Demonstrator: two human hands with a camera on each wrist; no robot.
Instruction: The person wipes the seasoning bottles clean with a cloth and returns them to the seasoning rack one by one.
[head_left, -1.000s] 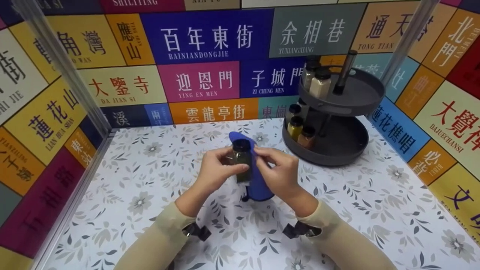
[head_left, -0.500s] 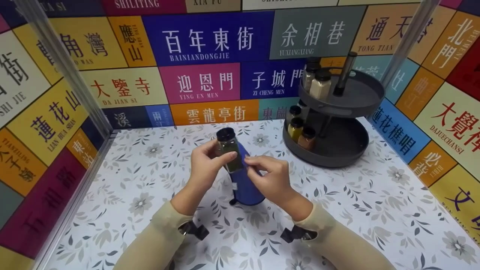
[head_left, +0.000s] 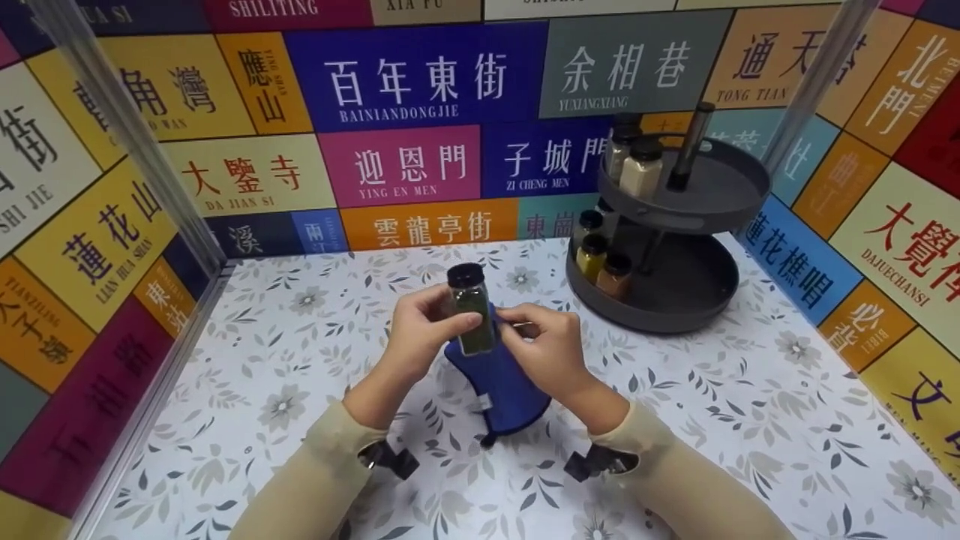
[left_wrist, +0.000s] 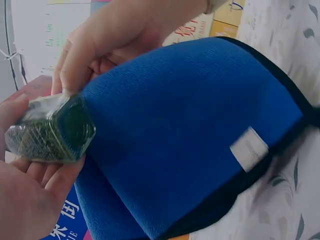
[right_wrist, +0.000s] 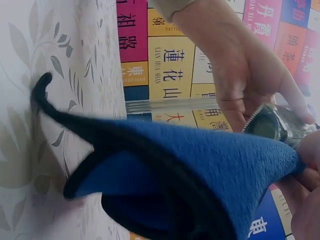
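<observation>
My left hand (head_left: 424, 330) grips a square glass jar (head_left: 474, 315) with a black lid and dark green contents, held up and slightly tilted over the middle of the table. In the left wrist view the base of the jar (left_wrist: 75, 127) faces the camera. My right hand (head_left: 546, 349) pinches a blue cloth (head_left: 506, 386) right beside the jar. The cloth hangs down from the fingers in folds, with dark edging, a small white tag (left_wrist: 249, 149) and a dark loop (right_wrist: 42, 87) at its corner. Part of the cloth is behind the jar in the head view.
A dark two-tier round rack (head_left: 682, 300) stands at the back right. Its lower tier holds several small black-lidded jars, among them a yellow one (head_left: 591, 259) and a brown one (head_left: 615, 277). A jar of pale powder (head_left: 640, 172) is on the upper tier. Sign-printed panels enclose the flower-patterned table (head_left: 285, 435).
The jar first shifted left and up, then slightly back right and down, ending more left than at first. The cloth now hangs lower, its bottom end nearer to me. Both hands keep their holds.
</observation>
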